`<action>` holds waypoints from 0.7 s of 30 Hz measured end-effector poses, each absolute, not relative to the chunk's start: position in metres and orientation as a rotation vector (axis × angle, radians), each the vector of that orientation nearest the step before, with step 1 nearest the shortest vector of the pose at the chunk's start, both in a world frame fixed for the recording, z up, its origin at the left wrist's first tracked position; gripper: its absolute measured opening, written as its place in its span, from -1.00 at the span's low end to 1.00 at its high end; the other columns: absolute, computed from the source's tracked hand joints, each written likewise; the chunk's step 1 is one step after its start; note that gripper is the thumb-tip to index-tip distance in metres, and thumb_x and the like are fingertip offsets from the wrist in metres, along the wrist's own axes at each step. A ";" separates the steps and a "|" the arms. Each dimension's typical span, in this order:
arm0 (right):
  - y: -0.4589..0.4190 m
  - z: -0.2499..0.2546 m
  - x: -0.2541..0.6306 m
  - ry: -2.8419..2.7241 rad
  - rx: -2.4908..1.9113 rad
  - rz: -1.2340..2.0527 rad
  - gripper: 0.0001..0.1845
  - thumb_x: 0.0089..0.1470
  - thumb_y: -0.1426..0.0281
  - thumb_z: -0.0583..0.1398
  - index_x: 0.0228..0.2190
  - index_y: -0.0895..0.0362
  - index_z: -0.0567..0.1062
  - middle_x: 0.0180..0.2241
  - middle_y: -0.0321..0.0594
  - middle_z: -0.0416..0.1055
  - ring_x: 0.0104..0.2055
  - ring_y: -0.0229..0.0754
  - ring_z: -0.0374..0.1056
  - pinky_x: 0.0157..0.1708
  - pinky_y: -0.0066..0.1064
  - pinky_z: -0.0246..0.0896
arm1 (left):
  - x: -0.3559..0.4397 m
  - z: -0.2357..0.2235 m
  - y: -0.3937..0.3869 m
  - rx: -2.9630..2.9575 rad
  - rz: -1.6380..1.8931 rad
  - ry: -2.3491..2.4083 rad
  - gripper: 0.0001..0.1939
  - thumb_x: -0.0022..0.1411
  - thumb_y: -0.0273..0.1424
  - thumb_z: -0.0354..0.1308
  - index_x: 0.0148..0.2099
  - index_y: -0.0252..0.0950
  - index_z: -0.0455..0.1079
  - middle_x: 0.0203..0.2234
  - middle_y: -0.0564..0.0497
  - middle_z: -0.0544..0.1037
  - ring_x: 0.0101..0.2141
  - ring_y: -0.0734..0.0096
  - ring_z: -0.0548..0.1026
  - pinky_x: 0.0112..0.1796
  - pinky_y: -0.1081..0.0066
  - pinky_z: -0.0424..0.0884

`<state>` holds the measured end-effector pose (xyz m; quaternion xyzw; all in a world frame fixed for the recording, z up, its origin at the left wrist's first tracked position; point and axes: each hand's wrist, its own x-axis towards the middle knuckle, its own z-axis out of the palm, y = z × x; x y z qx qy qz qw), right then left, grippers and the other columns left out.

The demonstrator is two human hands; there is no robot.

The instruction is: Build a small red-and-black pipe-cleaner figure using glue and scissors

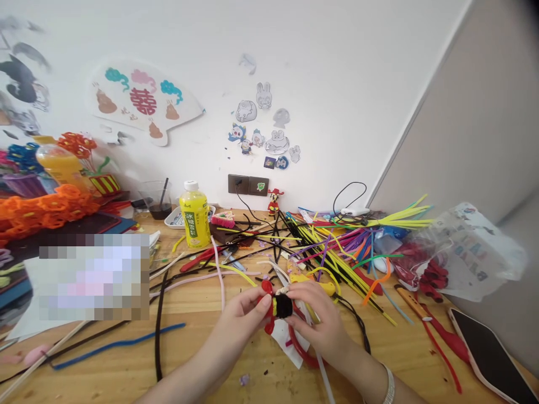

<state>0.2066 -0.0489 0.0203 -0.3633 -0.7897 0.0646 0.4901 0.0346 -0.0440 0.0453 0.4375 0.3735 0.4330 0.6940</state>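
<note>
Between my two hands is a small fuzzy pipe-cleaner figure (283, 306) with red, yellow and black parts, lying sideways. My left hand (246, 311) pinches its red end, and my right hand (318, 311) grips the black end from the other side. My right fingers partly cover that end. Below the hands lie red-handled scissors (304, 352) and a scrap of white paper (290, 348). Just behind my right hand sits a yellow glue gun (326, 285), partly hidden. A similar red figure (274, 203) stands by the wall.
Loose pipe cleaners (337, 258) in several colours spread over the wooden table (202, 348). A yellow drink bottle (194, 216) and a cup of dark liquid (160, 205) stand behind. At right are a plastic bag (471, 252) and a phone (490, 353); orange fuzzy flowers (50, 210) lie left.
</note>
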 end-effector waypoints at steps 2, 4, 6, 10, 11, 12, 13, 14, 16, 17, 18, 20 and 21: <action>-0.049 0.021 0.208 -1.927 -0.873 0.086 -0.67 -0.01 0.41 0.20 -0.14 0.02 0.38 -0.23 -0.16 0.46 -0.18 -0.11 0.37 -0.17 -0.24 0.28 | 0.034 0.045 -0.043 0.954 0.964 0.802 -0.70 -0.11 -0.16 0.28 -0.42 -0.29 0.46 -0.50 0.06 0.51 -0.39 0.42 0.40 -0.27 0.44 0.33; -0.048 0.021 0.209 -1.952 -0.855 0.034 -0.63 0.00 0.42 0.20 -0.10 0.01 0.36 -0.21 -0.17 0.46 -0.17 -0.11 0.36 -0.17 -0.23 0.28 | 0.034 0.043 -0.042 0.934 0.966 0.787 -0.71 -0.11 -0.17 0.28 -0.40 -0.29 0.47 -0.48 0.05 0.53 -0.38 0.42 0.41 -0.27 0.45 0.33; -0.047 0.022 0.209 -1.977 -0.839 0.007 -0.61 0.00 0.42 0.20 -0.08 0.00 0.36 -0.21 -0.18 0.46 -0.17 -0.12 0.36 -0.17 -0.24 0.27 | 0.034 0.041 -0.041 0.925 0.963 0.778 -0.71 -0.10 -0.19 0.28 -0.38 -0.30 0.48 -0.46 0.04 0.54 -0.39 0.44 0.41 -0.27 0.46 0.33; -0.045 0.022 0.211 -2.005 -0.835 0.023 -0.62 -0.02 0.41 0.21 -0.10 0.02 0.38 -0.22 -0.18 0.46 -0.18 -0.13 0.36 -0.18 -0.24 0.27 | 0.034 0.038 -0.040 0.925 0.960 0.771 -0.72 -0.09 -0.20 0.28 -0.39 -0.31 0.48 -0.47 0.04 0.53 -0.40 0.45 0.41 -0.27 0.47 0.34; -0.045 0.022 0.211 -2.008 -0.834 0.032 -0.63 -0.02 0.40 0.21 -0.10 0.03 0.39 -0.22 -0.18 0.46 -0.19 -0.12 0.36 -0.19 -0.24 0.27 | 0.034 0.038 -0.040 0.929 0.957 0.774 -0.73 -0.08 -0.20 0.27 -0.39 -0.31 0.48 -0.47 0.04 0.53 -0.40 0.45 0.41 -0.28 0.47 0.34; -0.045 0.022 0.211 -2.006 -0.832 0.041 -0.64 -0.01 0.39 0.21 -0.11 0.03 0.39 -0.22 -0.18 0.46 -0.19 -0.12 0.36 -0.19 -0.24 0.27 | 0.033 0.038 -0.040 0.932 0.955 0.781 -0.73 -0.08 -0.20 0.27 -0.40 -0.31 0.47 -0.49 0.05 0.53 -0.40 0.45 0.41 -0.29 0.47 0.34; -0.045 0.023 0.211 -2.003 -0.830 0.050 -0.65 -0.01 0.38 0.21 -0.12 0.02 0.40 -0.23 -0.18 0.46 -0.19 -0.12 0.36 -0.19 -0.24 0.27 | 0.033 0.038 -0.040 0.933 0.952 0.788 -0.73 -0.08 -0.20 0.27 -0.40 -0.31 0.47 -0.49 0.06 0.52 -0.40 0.45 0.41 -0.29 0.47 0.34; -0.045 0.023 0.211 -1.999 -0.827 0.060 -0.66 -0.01 0.38 0.21 -0.12 0.02 0.40 -0.23 -0.19 0.46 -0.19 -0.12 0.36 -0.19 -0.24 0.27 | 0.034 0.039 -0.041 0.931 0.951 0.794 -0.73 -0.09 -0.20 0.28 -0.41 -0.30 0.47 -0.50 0.06 0.52 -0.39 0.45 0.41 -0.29 0.47 0.34; -0.045 0.023 0.210 -1.987 -0.822 0.078 -0.67 0.00 0.39 0.20 -0.13 0.03 0.39 -0.24 -0.19 0.46 -0.19 -0.13 0.36 -0.19 -0.24 0.26 | 0.034 0.040 -0.041 0.921 0.956 0.802 -0.74 -0.11 -0.21 0.29 -0.43 -0.30 0.47 -0.50 0.07 0.52 -0.39 0.44 0.41 -0.28 0.46 0.34; -0.046 0.023 0.210 -1.982 -0.819 0.085 -0.67 0.00 0.40 0.20 -0.13 0.03 0.39 -0.24 -0.19 0.46 -0.19 -0.13 0.35 -0.19 -0.25 0.26 | 0.034 0.040 -0.042 0.917 0.959 0.801 -0.74 -0.12 -0.21 0.30 -0.43 -0.30 0.47 -0.50 0.08 0.52 -0.39 0.44 0.41 -0.27 0.46 0.34; -0.046 0.023 0.209 -1.981 -0.819 0.089 -0.67 0.00 0.41 0.20 -0.13 0.03 0.39 -0.24 -0.18 0.46 -0.19 -0.13 0.35 -0.18 -0.25 0.26 | 0.034 0.041 -0.042 0.916 0.961 0.799 -0.74 -0.12 -0.21 0.30 -0.43 -0.30 0.47 -0.50 0.08 0.52 -0.39 0.44 0.41 -0.27 0.47 0.33; -0.047 0.023 0.209 -1.986 -0.822 0.083 -0.67 0.00 0.42 0.20 -0.14 0.04 0.39 -0.24 -0.19 0.46 -0.19 -0.14 0.35 -0.17 -0.26 0.25 | 0.035 0.042 -0.042 0.918 0.966 0.804 -0.74 -0.13 -0.21 0.30 -0.44 -0.30 0.47 -0.50 0.08 0.51 -0.38 0.44 0.41 -0.27 0.47 0.33; -0.047 0.022 0.209 -1.995 -0.825 0.075 -0.67 0.00 0.43 0.20 -0.13 0.04 0.38 -0.23 -0.19 0.46 -0.18 -0.14 0.34 -0.17 -0.27 0.25 | 0.035 0.042 -0.042 0.916 0.968 0.810 -0.73 -0.13 -0.20 0.30 -0.43 -0.30 0.47 -0.50 0.08 0.52 -0.38 0.43 0.41 -0.26 0.46 0.33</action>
